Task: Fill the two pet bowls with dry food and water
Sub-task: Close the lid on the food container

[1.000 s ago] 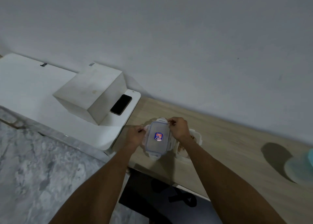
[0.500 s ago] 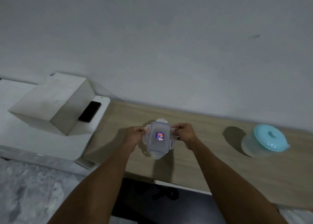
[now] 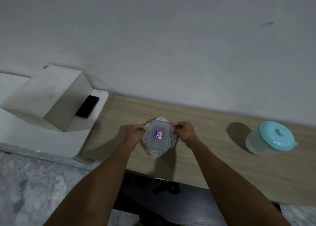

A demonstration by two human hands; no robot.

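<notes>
We see a clear food box with a blue-rimmed lid over the near-middle of the table; whether it rests there we cannot tell. The left hand and right hand pinch its side clips with curled fingers. A teal-lidded jug stands well right, and a phone lies far left.

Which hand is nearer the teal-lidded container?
Right. The right hand grips the clear box on the side facing the teal-lidded container; the left hand grips its far side.
</notes>
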